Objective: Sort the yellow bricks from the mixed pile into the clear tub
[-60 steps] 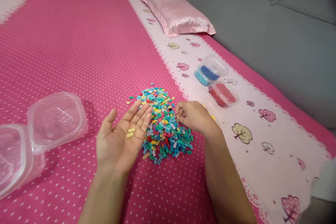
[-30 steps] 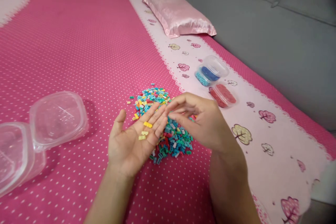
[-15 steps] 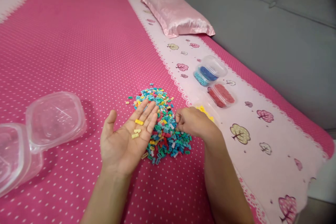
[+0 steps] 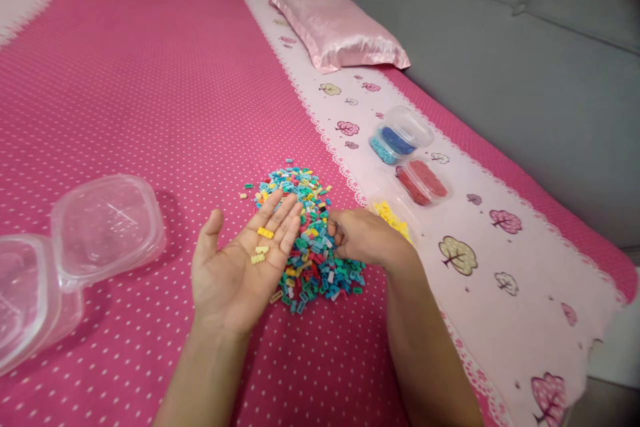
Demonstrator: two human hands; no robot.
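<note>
- My left hand [image 4: 234, 273], centre frame, spreads palm-up under small yellow plastic bricks [image 4: 265, 233].
- My right hand [image 4: 364, 236] curls at the multicoloured plastic-brick pile [image 4: 325, 272], mid-frame; I cannot tell if it grips anything.

The left hand [image 4: 235, 267] I see near the frame's middle is bare, with slim fingers [image 4: 265, 209] and a lined palm [image 4: 225, 283]; the right hand [image 4: 367, 237] and both forearms [image 4: 425, 347], lower down, are bare too.
</note>
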